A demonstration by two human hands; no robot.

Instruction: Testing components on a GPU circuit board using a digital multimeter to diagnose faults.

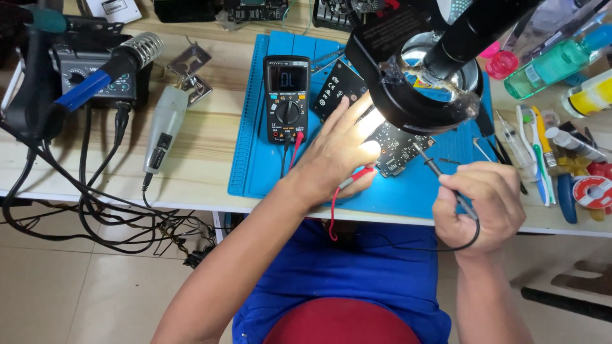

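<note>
My left hand (338,150) rests on a dark circuit board (398,150) on the blue work mat (255,127), and a red test probe (354,179) is pinched under its thumb. My right hand (479,204) grips a black test probe (433,167) like a pen, its tip touching the board. Both probe leads run to a black multimeter (287,97) lying on the mat left of the board. A black ring-light magnifier (417,70) hangs over the board and hides part of it.
A soldering station (95,76) with a blue-handled iron (108,69) and a grey hand tool (162,130) sit at the left, cables hanging off the table edge. Bottles (561,60), brushes, tweezers and a solder reel (593,191) crowd the right side.
</note>
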